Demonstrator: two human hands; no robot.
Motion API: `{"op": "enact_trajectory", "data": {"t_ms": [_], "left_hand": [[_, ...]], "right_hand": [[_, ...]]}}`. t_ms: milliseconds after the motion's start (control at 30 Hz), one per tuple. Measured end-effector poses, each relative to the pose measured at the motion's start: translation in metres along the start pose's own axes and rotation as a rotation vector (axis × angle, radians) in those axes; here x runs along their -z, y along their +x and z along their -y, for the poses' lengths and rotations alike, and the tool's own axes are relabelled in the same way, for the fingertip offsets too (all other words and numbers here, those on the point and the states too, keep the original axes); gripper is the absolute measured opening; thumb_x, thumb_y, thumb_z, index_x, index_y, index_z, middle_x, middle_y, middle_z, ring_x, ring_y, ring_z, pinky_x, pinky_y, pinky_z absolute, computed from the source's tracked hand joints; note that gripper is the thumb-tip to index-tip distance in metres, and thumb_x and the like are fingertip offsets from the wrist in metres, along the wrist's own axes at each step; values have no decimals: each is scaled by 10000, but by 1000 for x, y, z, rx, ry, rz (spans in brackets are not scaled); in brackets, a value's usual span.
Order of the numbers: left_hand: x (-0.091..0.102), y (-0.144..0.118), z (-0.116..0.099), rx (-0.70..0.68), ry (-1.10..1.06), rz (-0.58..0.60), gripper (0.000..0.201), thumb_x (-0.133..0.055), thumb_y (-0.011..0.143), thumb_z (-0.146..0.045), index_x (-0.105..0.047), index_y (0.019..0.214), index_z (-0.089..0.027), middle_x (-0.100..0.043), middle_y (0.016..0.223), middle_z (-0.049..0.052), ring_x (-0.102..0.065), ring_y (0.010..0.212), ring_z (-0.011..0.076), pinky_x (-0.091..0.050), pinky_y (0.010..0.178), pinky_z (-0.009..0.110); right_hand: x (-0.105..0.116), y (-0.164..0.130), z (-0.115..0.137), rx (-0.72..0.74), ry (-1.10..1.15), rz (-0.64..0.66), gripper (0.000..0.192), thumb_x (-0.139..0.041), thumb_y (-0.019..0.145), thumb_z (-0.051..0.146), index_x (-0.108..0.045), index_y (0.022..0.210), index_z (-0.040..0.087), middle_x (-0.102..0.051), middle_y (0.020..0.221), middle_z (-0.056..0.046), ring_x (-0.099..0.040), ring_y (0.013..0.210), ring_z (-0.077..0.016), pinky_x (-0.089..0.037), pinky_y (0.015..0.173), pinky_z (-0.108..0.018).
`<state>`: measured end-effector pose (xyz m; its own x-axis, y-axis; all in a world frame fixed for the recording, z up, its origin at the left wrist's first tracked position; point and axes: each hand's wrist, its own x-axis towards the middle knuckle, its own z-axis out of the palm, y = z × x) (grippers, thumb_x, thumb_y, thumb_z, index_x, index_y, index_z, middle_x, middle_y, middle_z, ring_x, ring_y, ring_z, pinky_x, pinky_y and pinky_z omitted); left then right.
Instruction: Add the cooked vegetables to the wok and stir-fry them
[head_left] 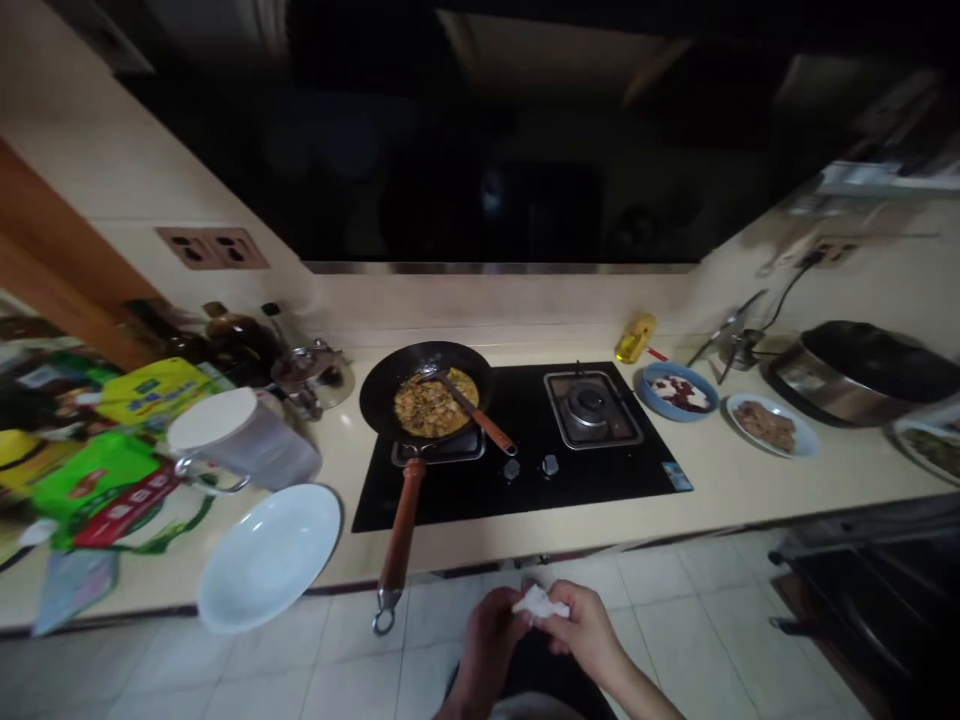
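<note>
Both my hands are low in front of me, below the counter edge. My left hand (489, 632) and my right hand (585, 628) are closed together around a crumpled white tissue (538, 603). Ahead, a black pan (382, 395) of yellowish food sits on the left burner of a black hob (600, 470). A spatula (474, 410) with a brown handle rests in the pan. The pan's long wooden handle (399, 530) reaches out past the counter edge.
A white plate (268, 556) and a lidded jug (238, 440) lie left of the hob, with bright packets (105, 470) and bottles (225, 335). Right of the hob: a blue bowl (679, 391), a plate of meat (771, 425), a rice cooker (862, 370).
</note>
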<state>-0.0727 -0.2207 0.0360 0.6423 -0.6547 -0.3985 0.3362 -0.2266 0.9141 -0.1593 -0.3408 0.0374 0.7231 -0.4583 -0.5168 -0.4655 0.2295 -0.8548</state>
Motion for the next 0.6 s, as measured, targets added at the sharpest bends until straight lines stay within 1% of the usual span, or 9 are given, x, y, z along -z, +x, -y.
{"op": "enact_trajectory", "data": {"t_ms": [67, 133, 167, 233, 300, 333, 400, 500, 600], "left_hand": [[-5, 4, 3, 29, 92, 22, 331, -658, 666, -488, -542, 634, -179, -546, 517, -17, -492, 524, 134, -374, 513, 245], [-11, 6, 7, 67, 153, 28, 341, -638, 674, -491, -479, 615, -195, -486, 490, -42, -455, 486, 119, -342, 479, 235], [-15, 7, 10, 72, 171, 22, 352, -631, 675, -502, -458, 614, -202, -464, 488, -52, -437, 478, 113, -330, 470, 232], [-28, 9, 17, 55, 202, -4, 390, -615, 683, -535, -413, 597, -213, -415, 480, -66, -396, 469, 99, -305, 460, 226], [-48, 13, 26, 43, 212, -37, 432, -594, 691, -578, -378, 581, -220, -381, 468, -73, -369, 456, 91, -289, 455, 225], [-60, 16, 29, 46, 204, -52, 448, -580, 695, -599, -366, 579, -222, -382, 467, -72, -372, 449, 90, -287, 452, 225], [-84, 23, 34, 58, 147, -79, 447, -560, 697, -629, -401, 621, -218, -421, 484, -64, -398, 441, 94, -294, 446, 226], [-112, 33, 33, 72, 28, -128, 460, -588, 668, -641, -495, 806, -212, -478, 526, -64, -417, 429, 94, -301, 443, 222], [-122, 39, 29, 69, -96, -220, 542, -640, 599, -669, -507, 868, -217, -416, 491, -94, -369, 393, 77, -285, 435, 219]], "right_hand": [[10, -9, -10, 17, 50, -29, 272, -681, 618, 404, -546, 726, 194, -562, 581, 43, -499, 459, -103, -346, 418, -199], [14, -15, -18, 53, 103, -33, 310, -669, 644, 397, -575, 865, 202, -590, 639, 33, -523, 518, -114, -376, 450, -205], [17, -16, -20, 56, 124, -21, 318, -665, 654, 395, -575, 892, 204, -592, 644, 32, -523, 528, -114, -384, 462, -207], [27, -14, -22, 29, 149, 29, 276, -670, 651, 405, -557, 797, 199, -558, 586, 45, -498, 500, -103, -376, 461, -205], [49, -7, -22, 1, 164, 69, 302, -697, 617, 423, -508, 687, 198, -512, 516, 61, -478, 465, -93, -359, 449, -200], [66, -3, -21, -13, 170, 62, 327, -711, 596, 439, -503, 672, 197, -506, 497, 64, -480, 455, -95, -357, 443, -201], [110, 9, -20, -42, 196, -43, 372, -722, 566, 481, -557, 732, 193, -562, 531, 42, -533, 487, -122, -392, 458, -218], [199, 31, -24, -52, 225, -366, 522, -714, 520, 545, -634, 871, 166, -669, 712, -27, -612, 621, -174, -481, 558, -278], [294, 59, -32, 7, 132, -659, 575, -687, 454, 573, -670, 819, 129, -691, 731, -66, -615, 657, -203, -498, 635, -312]]}}
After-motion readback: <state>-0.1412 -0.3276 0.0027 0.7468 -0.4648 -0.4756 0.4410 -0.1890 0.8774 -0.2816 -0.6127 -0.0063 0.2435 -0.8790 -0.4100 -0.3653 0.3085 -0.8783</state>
